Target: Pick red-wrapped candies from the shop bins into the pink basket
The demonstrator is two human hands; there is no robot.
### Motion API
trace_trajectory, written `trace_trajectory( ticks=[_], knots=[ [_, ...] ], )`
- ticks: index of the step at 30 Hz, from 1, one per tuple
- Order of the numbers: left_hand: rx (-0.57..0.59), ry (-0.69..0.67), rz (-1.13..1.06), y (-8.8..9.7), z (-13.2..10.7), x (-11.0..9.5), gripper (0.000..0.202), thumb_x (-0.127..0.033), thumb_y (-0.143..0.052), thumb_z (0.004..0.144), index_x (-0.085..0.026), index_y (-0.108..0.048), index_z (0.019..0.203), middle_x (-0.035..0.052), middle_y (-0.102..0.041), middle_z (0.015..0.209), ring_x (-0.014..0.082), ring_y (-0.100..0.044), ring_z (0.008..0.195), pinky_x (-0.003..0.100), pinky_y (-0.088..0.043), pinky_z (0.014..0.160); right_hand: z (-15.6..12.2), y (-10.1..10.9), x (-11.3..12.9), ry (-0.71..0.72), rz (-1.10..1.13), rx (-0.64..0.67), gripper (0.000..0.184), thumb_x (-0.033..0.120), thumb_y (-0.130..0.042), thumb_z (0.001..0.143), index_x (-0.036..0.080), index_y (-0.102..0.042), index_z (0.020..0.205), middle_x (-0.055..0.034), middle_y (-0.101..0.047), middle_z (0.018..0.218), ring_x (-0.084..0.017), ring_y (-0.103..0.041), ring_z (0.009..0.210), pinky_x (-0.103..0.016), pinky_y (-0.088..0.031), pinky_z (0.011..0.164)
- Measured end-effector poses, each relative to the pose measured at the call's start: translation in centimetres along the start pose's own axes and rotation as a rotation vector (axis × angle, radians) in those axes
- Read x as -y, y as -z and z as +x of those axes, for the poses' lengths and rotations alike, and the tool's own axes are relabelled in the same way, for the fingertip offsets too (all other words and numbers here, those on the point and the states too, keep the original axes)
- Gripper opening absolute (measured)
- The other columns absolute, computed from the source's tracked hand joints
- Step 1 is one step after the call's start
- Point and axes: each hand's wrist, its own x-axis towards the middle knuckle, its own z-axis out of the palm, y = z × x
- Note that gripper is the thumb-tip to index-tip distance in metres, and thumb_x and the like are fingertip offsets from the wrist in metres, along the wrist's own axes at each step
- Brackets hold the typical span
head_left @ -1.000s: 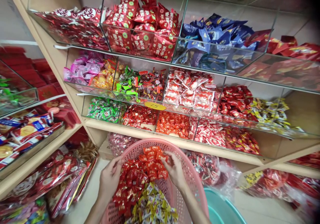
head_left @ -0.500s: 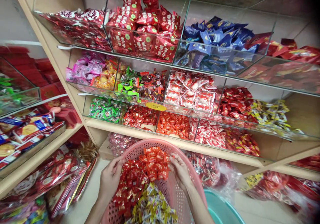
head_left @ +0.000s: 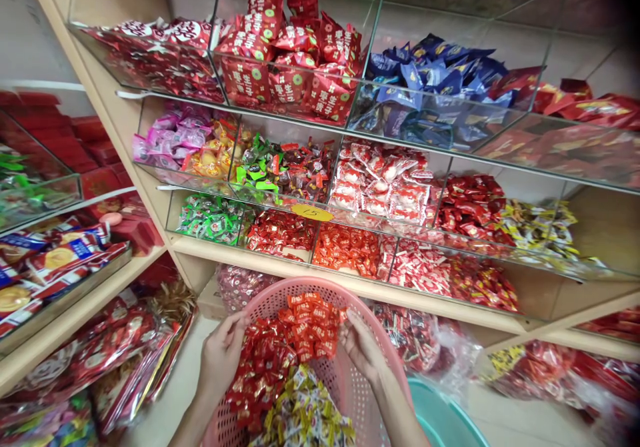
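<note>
The left hand [head_left: 223,357] is curled shut over the left rim of the pink basket [head_left: 337,384], which sits low in front of the shelf [head_left: 425,304] of glass candy bins. The right hand [head_left: 363,348] lies inside the basket, half open with its fingers loosely spread. Its fingertips touch the heap of red candies [head_left: 307,324]. Yellow candies [head_left: 305,414] lie nearer the person.
</note>
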Motion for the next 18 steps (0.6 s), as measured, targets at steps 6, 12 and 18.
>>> trace_trajectory(
  ticks=[6, 12, 18],
  knots=[
    [-0.007, -0.016, -0.003, 0.0, 0.0, 0.0, 0.032, -0.04, -0.045, 0.079, -0.018, -0.06, 0.097, 0.0064, -0.069, 0.09, 0.0188, -0.064, 0.085, 0.025, -0.053, 0.07, 0.0, 0.0, -0.3, 0.018, -0.134, -0.016, 0.03, 0.033, -0.071, 0.059, 0.025, -0.058, 0.085, 0.0018, -0.061, 0.08, -0.015, -0.06, 0.068, -0.028, -0.051, 0.059],
    [0.004, 0.009, -0.034, -0.1, 0.1, 0.3, 0.032, -0.041, -0.046, 0.079, -0.018, -0.06, 0.096, 0.0063, -0.069, 0.092, 0.0183, -0.064, 0.085, 0.026, -0.052, 0.074, 1.1, -0.1, 0.2, 0.37, -0.662, -0.074, 0.034, 0.032, -0.071, 0.054, 0.023, -0.058, 0.085, 0.0065, -0.044, 0.056, -0.01, -0.041, 0.049, -0.022, -0.039, 0.043],
    [0.005, 0.004, -0.056, -0.1, 0.1, 0.7, 0.032, -0.041, -0.046, 0.079, -0.017, -0.06, 0.096, 0.0068, -0.068, 0.092, 0.0183, -0.064, 0.084, 0.027, -0.052, 0.074, 3.3, 0.0, 1.5, 0.49, -0.928, 0.051, 0.027, 0.024, -0.067, 0.053, 0.022, -0.062, 0.08, 0.0037, -0.049, 0.064, -0.014, -0.044, 0.061, -0.026, -0.039, 0.057]
  ],
)
